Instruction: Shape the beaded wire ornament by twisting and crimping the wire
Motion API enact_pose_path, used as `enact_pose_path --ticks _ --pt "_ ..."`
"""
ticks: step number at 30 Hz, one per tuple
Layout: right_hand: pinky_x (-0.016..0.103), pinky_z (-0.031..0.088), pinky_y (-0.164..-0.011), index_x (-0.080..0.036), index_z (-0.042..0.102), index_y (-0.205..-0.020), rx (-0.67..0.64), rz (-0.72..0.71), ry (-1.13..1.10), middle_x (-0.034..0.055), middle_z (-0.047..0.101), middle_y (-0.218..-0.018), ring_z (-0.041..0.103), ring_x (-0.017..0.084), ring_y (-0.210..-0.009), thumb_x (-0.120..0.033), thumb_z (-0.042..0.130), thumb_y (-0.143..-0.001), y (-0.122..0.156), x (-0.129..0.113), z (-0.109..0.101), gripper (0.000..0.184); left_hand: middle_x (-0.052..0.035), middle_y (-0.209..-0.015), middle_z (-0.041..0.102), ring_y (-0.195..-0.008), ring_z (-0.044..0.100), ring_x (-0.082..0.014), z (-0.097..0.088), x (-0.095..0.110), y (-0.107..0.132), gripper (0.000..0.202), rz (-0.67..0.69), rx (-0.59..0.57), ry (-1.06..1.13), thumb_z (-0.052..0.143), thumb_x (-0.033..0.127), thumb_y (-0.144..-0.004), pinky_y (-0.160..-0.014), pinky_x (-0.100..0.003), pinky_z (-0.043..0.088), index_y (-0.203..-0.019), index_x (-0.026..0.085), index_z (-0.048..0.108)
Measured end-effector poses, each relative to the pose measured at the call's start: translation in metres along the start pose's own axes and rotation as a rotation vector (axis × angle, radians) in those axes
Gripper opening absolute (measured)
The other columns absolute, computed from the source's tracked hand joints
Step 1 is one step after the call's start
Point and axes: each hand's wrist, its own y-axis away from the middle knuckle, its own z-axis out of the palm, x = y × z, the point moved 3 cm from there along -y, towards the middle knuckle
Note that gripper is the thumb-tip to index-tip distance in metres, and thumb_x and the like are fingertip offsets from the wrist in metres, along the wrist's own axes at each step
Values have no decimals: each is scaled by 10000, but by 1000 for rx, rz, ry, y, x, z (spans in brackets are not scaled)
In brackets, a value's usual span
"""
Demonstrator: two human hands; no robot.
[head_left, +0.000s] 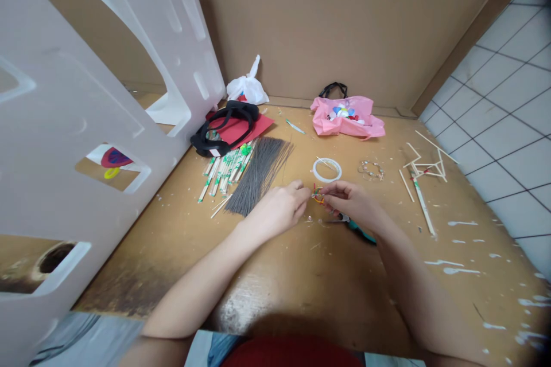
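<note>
Tan cardboard backing (327,23) rises behind a paint-flecked wooden worktop (301,281); a small multicoloured wire loop (318,195) sits between the two hands, held just above the worktop and just below a white ring of tape (327,170); the left hand (275,209) and right hand (348,200) are close together, their fingertips (303,188) pinching the loop from either side; a tight pinch this near the wire seems the steadiest way to work something so small, with the wrists kept low; teal-handled pliers (360,231) lie just under the right hand; farther left, a grey bundle of thin wire rods (258,175) lies beside chopsticks in green-printed paper sleeves (226,169); a pink plastic bag (346,117) with black handles shows white and blue shapes, whether print or contents I cannot tell; a knotted white plastic bag (248,87) hides whatever it holds.
</note>
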Motion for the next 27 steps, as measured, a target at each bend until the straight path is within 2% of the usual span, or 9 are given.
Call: enact_pose_path --ticks 5,11,15,27 --pt "268 471 -557 -179 628 -852 9 -73 90 33 644 -783 570 134 -638 -352 651 -689 -3 1 1 238 -55 -848 555 -682 584 -149 2 1 1 209 -9 -25 -48 367 192 -896 -612 -254 443 -890 159 574" --pt "260 454 -477 -187 630 -848 40 -51 155 -5 579 -612 512 114 -505 -349 578 -743 3 -3 4 200 -68 -863 552 -579 563 -138 6 7 1 205 -39 -68 -178 361 185 -891 -515 -250 409 -889 149 562" --pt "267 464 -492 -200 618 -831 74 -63 142 3 604 -612 541 125 -510 -344 566 -751 5 -3 8 172 -70 -857 544 -542 545 -118 9 7 0 205 -60 -61 -212 351 167 -894 -489 -238 389 -898 136 553" --pt "269 475 -521 -204 613 -813 125 -70 128 16 639 -634 587 144 -551 -360 574 -750 4 -6 7 173 -78 -862 541 -567 546 -130 1 1 0 215 -72 -75 -199 364 159 -884 -539 -262 431 -860 134 577"
